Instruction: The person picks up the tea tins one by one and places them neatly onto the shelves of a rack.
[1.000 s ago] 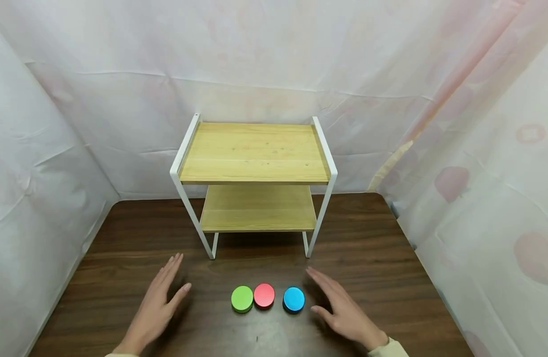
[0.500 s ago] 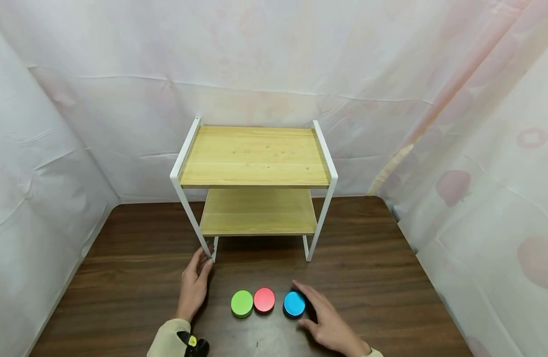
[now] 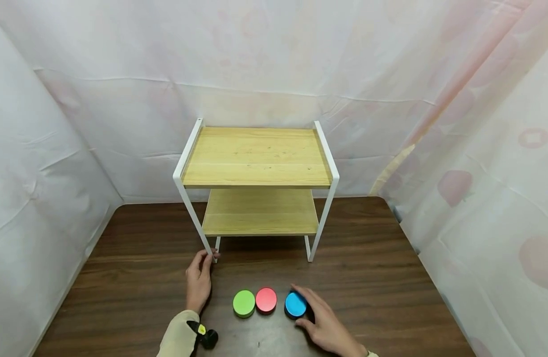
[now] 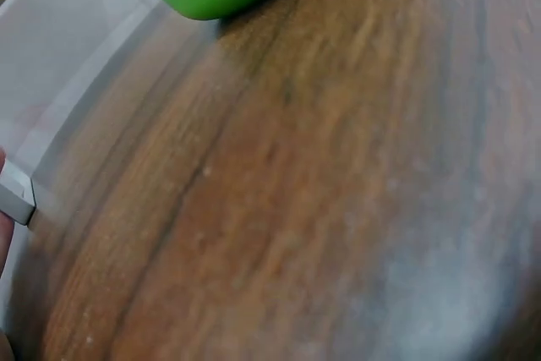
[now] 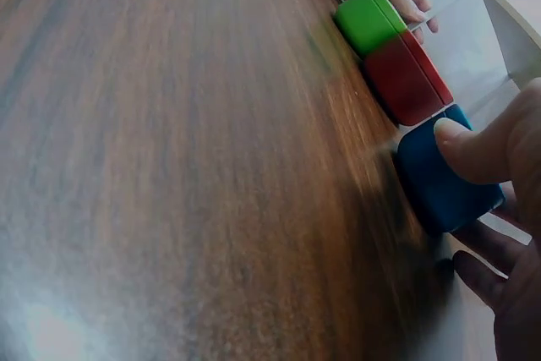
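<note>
A small shelf (image 3: 256, 156) with two wooden boards and a white frame stands on the table. My left hand (image 3: 199, 282) holds the foot of its front left leg (image 3: 194, 218), thumb on the near side and fingertips beyond. To the right, my right hand (image 3: 323, 322) reaches around a blue round tin (image 3: 295, 304); the right wrist view puts the thumb (image 5: 465, 145) against its side, with the other fingers partly hidden behind. Left of that tin, a red round tin (image 3: 266, 300) and a green round tin (image 3: 244, 303) sit side by side on the table.
The dark wooden table (image 3: 372, 277) runs back to a pale, patterned curtain (image 3: 265, 54) behind the shelf. More curtain (image 3: 492, 208) hangs along the left and right sides. A black device with a yellow spot (image 3: 204, 334) is strapped at the left wrist.
My left hand has moved right and forward from the table to the shelf's front left leg. My right hand has moved left and come around the blue tin. The tins and shelf stay put.
</note>
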`<action>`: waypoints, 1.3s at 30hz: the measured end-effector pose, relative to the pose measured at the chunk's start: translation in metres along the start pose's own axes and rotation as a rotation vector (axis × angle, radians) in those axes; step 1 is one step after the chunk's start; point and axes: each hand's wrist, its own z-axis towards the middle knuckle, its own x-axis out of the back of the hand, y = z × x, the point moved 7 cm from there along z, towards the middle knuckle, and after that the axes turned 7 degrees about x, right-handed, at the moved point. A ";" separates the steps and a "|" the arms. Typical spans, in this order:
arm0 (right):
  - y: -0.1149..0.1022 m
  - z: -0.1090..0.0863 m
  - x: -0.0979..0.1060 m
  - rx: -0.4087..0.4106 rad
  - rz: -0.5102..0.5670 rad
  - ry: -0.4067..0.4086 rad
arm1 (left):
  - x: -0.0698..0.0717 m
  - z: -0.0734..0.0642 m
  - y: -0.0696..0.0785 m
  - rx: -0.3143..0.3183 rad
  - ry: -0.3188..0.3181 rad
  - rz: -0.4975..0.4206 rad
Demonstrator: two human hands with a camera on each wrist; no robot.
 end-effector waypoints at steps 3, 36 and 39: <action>0.002 0.000 -0.001 0.004 0.007 0.011 | 0.001 0.000 -0.003 0.034 0.023 -0.011; -0.042 0.068 0.023 0.058 0.138 0.168 | -0.002 -0.007 0.030 0.001 0.037 0.032; -0.060 0.084 0.027 0.113 0.129 0.147 | -0.001 -0.007 0.032 -0.007 0.047 0.030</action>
